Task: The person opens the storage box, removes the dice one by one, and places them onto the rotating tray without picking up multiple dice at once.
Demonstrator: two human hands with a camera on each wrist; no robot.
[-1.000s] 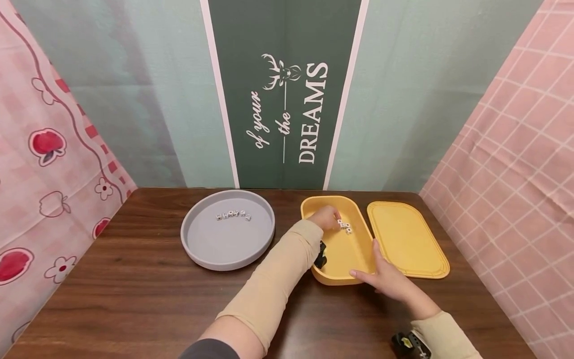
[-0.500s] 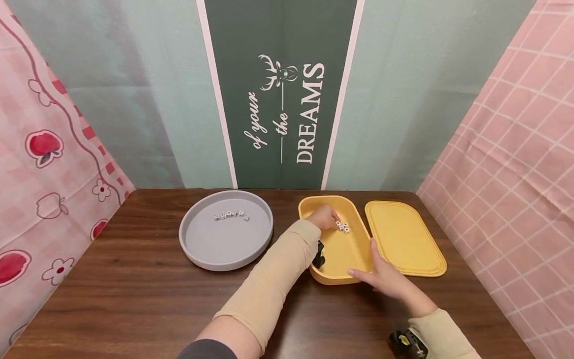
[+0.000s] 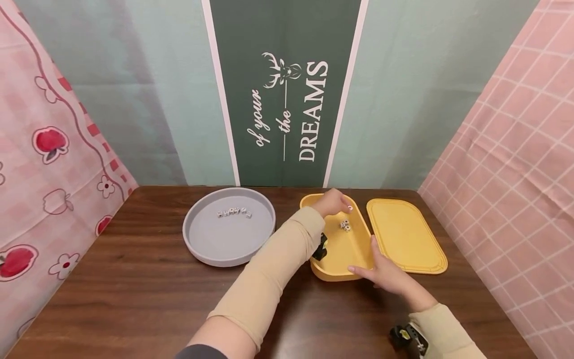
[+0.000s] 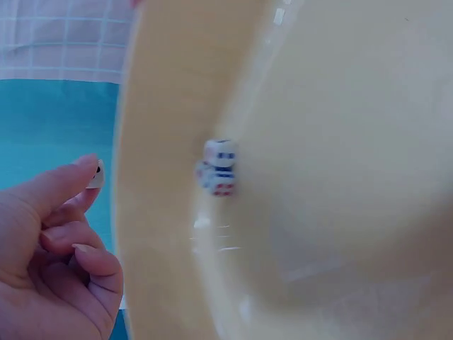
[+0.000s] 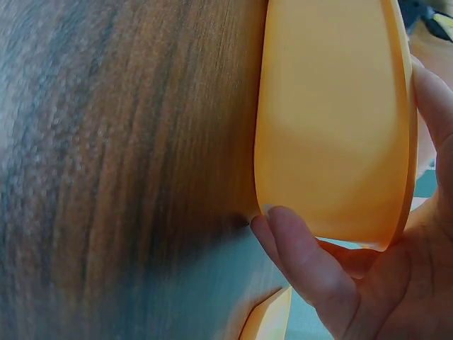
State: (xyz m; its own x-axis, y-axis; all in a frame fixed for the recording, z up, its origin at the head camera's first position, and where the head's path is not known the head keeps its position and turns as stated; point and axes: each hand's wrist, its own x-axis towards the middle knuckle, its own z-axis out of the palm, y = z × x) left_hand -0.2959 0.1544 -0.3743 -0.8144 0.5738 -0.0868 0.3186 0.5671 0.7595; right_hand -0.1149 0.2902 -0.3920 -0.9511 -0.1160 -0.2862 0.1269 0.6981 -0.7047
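Note:
A white die (image 3: 350,208) is pinched between the thumb and finger of my left hand (image 3: 333,203), above the far right side of a yellow box (image 3: 334,276). The left wrist view shows the same die (image 4: 98,174) at the thumb tip, the other fingers curled in. Several more dice (image 3: 345,226) lie bunched on the box floor; stacked or touching dice (image 4: 221,168) appear there up close. My right hand (image 3: 387,274) holds the box's near right corner, thumb on the near wall. In the right wrist view, thumb and fingers (image 5: 301,258) wrap that corner.
Left of the box stands a round grey tray (image 3: 224,237) with a curved row of several dice (image 3: 234,212) in it. A flat yellow lid (image 3: 405,237) lies right of the box. Curtains (image 3: 282,149) hang behind and beside the brown wooden table (image 3: 148,294).
My left hand has risen from the dice in the box toward its far right rim, with one die now between the fingertips. The right hand keeps its place on the box corner.

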